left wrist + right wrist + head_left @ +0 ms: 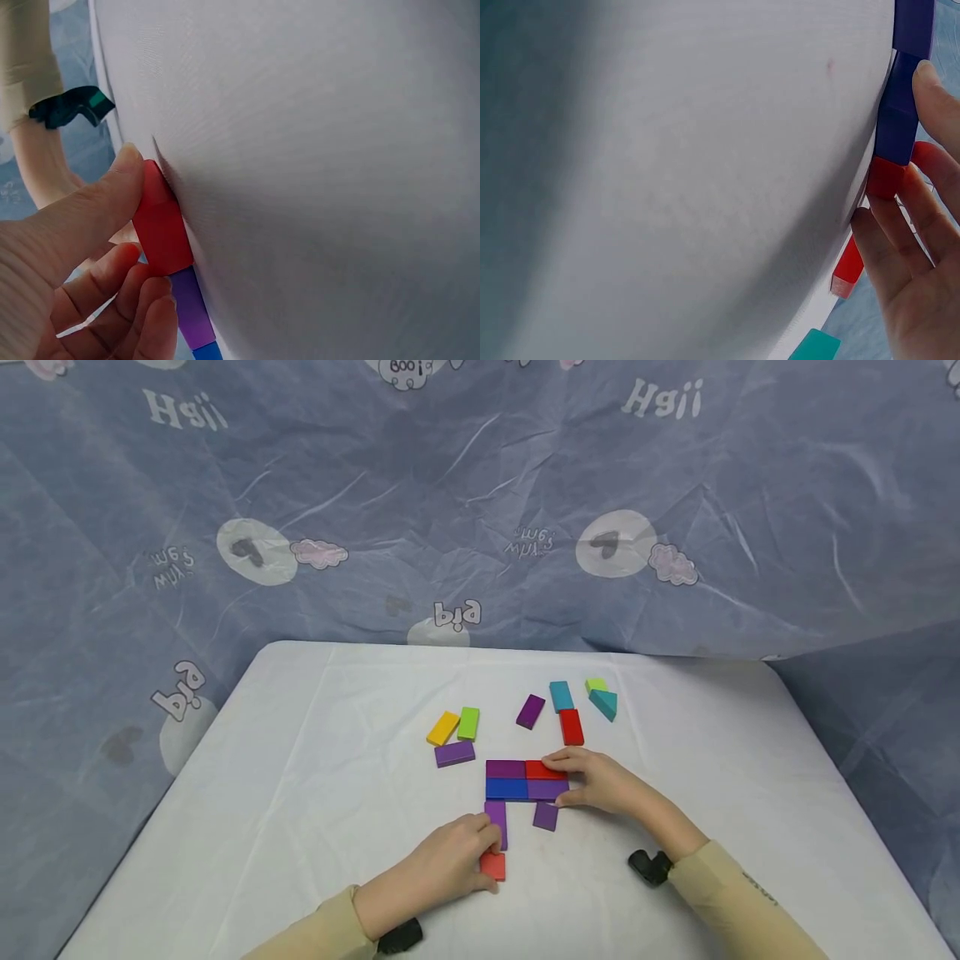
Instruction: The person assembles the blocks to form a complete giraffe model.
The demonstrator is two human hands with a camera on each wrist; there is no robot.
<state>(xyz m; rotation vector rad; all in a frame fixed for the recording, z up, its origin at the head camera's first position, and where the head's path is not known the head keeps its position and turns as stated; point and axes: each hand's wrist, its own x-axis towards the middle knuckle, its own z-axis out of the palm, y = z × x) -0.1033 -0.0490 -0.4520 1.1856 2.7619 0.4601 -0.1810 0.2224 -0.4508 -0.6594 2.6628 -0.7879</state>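
My left hand [450, 858] pinches a red block [492, 867] between thumb and fingers, at the near end of a lengthwise purple block [498, 831]. That purple block meets a rectangle of blocks made of a dark purple block [505, 768], a blue block [506, 789], a red block [551, 772] and a violet block [545, 789]. At the rectangle's right end, my right hand [603, 783] grips the red and violet blocks, fingers at the far side and thumb at the near side. A short purple block [545, 817] sits below the violet one.
Beyond the rectangle lie a yellow block [443, 728], a green block [468, 724], a purple block [454, 754] and a dark purple block [530, 712]. Further right are a teal block [561, 697], a red block [572, 727] and a teal triangle [604, 703]. A white cloth [300, 793] covers the table.
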